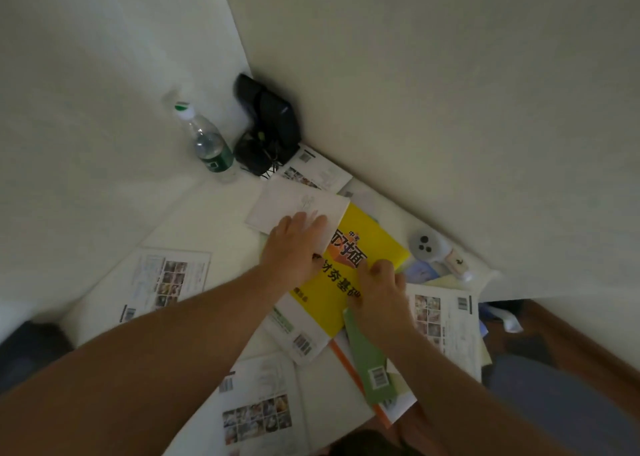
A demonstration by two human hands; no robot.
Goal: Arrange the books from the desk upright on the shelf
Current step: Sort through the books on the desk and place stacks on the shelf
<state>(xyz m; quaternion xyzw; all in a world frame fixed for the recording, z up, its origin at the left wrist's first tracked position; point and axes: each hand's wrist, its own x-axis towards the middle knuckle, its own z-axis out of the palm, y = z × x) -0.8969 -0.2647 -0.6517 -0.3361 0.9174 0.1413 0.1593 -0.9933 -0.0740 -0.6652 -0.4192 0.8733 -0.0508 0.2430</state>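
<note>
1. Yellow book [360, 265] lies flat on the white desk [214, 227], among other books.
2. Left hand [294, 247] rests flat, fingers straight, on a white book [294, 206].
3. Right hand [379, 293] grips the yellow book's edge.

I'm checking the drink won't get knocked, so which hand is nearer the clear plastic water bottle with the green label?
Left. The left hand lies below and right of the bottle; the right hand sits farther right.

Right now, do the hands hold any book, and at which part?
The right hand grips the yellow book at its right edge. The left hand lies flat on the white book, holding nothing.
</note>
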